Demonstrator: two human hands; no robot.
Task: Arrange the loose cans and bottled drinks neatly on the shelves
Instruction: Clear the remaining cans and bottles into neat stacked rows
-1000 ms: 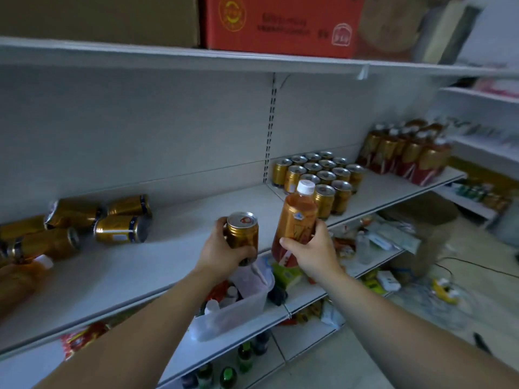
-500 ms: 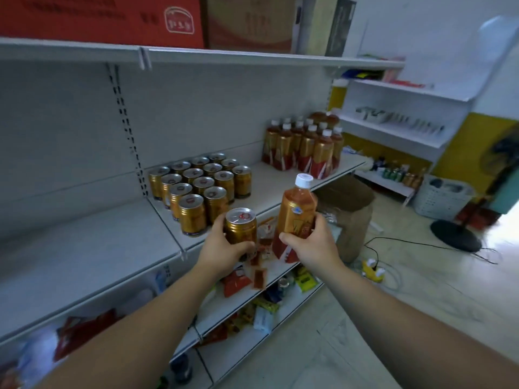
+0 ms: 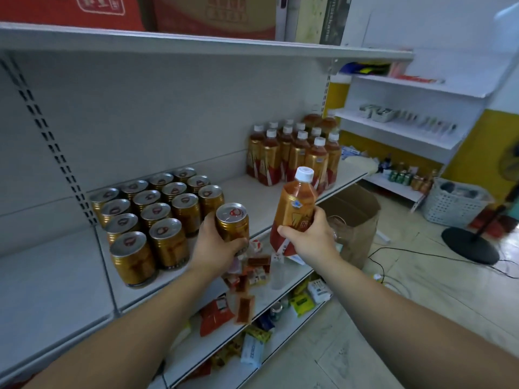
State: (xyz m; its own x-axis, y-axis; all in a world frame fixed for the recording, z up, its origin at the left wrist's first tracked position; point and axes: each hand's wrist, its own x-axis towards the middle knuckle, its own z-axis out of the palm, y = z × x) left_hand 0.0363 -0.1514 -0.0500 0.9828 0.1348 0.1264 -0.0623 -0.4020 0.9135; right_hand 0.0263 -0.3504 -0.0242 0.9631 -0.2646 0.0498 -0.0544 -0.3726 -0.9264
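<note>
Left hand (image 3: pixel 216 245) grips a can (image 3: pixel 232 224) upright, just right of the can block (image 3: pixel 157 211) on the shelf (image 3: pixel 252 197). Right hand (image 3: pixel 309 237) grips a bottle (image 3: pixel 293 209), neck tilted right toward the bottle group (image 3: pixel 295 155) farther back-right. Left hand is nearer its slot.

Gleaming gold with ribbed sides and silver tops bearing a red mark: the cans (image 3: pixel 157 217) on the grey-white shelf (image 3: pixel 252 192), and the can (image 3: pixel 232 224) just right of them. Showing amber above a gold label with red and white at the base, under a white cap: the bottle (image 3: pixel 295 211), further right. Matching in those colours: the bottles (image 3: pixel 295 153) at the shelf's right end. Glowing red above the shelf: the boxes (image 3: pixel 140 9). Showing yellow beyond its right end: the wall (image 3: pixel 483 147).
</note>
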